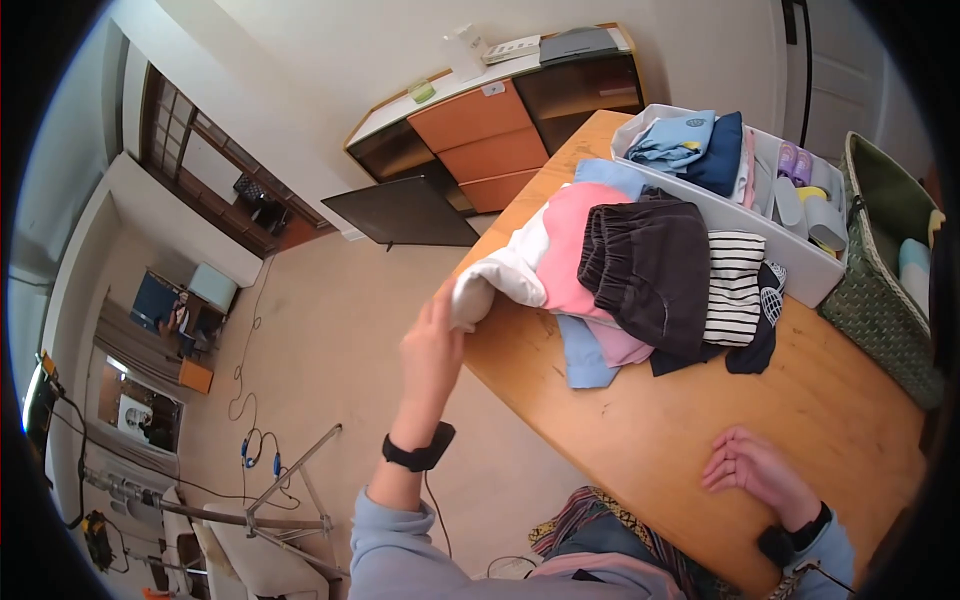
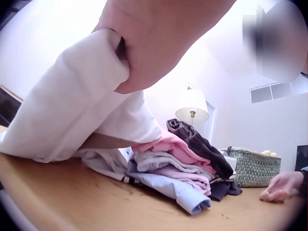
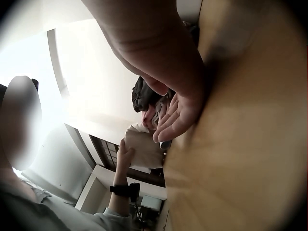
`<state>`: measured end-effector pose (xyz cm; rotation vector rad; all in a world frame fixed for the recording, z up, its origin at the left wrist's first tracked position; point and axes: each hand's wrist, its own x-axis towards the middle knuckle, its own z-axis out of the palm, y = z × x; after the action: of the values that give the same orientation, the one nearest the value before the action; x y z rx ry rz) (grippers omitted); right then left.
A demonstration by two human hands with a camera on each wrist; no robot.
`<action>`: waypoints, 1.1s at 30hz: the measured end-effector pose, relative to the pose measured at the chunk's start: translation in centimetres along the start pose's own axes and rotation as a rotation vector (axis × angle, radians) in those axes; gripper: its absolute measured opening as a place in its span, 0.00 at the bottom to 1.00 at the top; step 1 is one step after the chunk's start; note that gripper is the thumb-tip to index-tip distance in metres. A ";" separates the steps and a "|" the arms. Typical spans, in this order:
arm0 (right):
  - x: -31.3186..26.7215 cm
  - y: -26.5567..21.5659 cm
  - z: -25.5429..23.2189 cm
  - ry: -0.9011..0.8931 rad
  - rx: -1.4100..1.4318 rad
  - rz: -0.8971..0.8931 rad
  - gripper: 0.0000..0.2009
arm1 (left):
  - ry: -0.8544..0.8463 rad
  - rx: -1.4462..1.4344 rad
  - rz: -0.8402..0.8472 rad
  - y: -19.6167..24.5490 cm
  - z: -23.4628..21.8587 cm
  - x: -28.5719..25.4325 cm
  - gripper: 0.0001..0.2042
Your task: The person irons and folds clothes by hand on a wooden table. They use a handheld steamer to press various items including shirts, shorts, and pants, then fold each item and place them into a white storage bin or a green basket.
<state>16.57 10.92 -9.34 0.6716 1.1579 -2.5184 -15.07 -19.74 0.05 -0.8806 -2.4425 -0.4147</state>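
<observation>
My left hand (image 1: 432, 350) pinches the end of a white garment (image 1: 515, 262) at the table's left edge; in the left wrist view the white cloth (image 2: 72, 96) hangs from that hand. The garment runs to a pile holding a pink piece (image 1: 570, 240), dark gathered-waist bottoms (image 1: 650, 275), a black-and-white striped piece (image 1: 735, 285) and light blue cloth (image 1: 588, 355). Resting on the wooden table near its front edge, my right hand (image 1: 758, 470) has loosely curled fingers and holds nothing. In the right wrist view that hand (image 3: 168, 72) lies on the tabletop.
Behind the pile stands a white bin (image 1: 780, 235) of folded clothes, with a green woven basket (image 1: 880, 300) to its right. A low cabinet (image 1: 480, 130) is against the wall. On the floor at left are cables and a metal stand (image 1: 295, 480).
</observation>
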 end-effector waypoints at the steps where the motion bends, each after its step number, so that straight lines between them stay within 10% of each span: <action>1: 0.1 -0.3 0.6 0.004 0.002 0.000 0.10 | -0.026 0.023 -0.028 0.1 -1.0 0.2 0.29; 5: 2.8 -2.2 5.9 -0.068 -0.537 -0.138 0.14 | -0.025 -0.058 -0.023 -0.5 -3.1 0.4 0.30; 12: 14.0 -5.9 18.0 0.089 -1.089 -1.313 0.32 | -0.095 -0.073 -0.006 2.3 -5.9 -1.8 0.30; 20: 19.4 -3.2 22.1 -0.283 -0.618 -0.335 0.28 | -0.272 -0.009 0.082 5.1 -6.7 -3.4 0.33; 26: 19.1 -3.2 26.9 -0.575 0.246 -0.407 0.23 | 0.102 0.275 0.266 5.0 -7.0 -2.2 0.29; 33: 21.9 0.7 19.3 -0.195 0.262 0.186 0.20 | -0.293 0.044 0.229 2.6 5.6 -7.6 0.30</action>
<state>-7.37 -5.82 -10.26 0.5499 0.6748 -2.5299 -10.34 -19.23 -8.46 -1.2620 -2.5565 -0.1568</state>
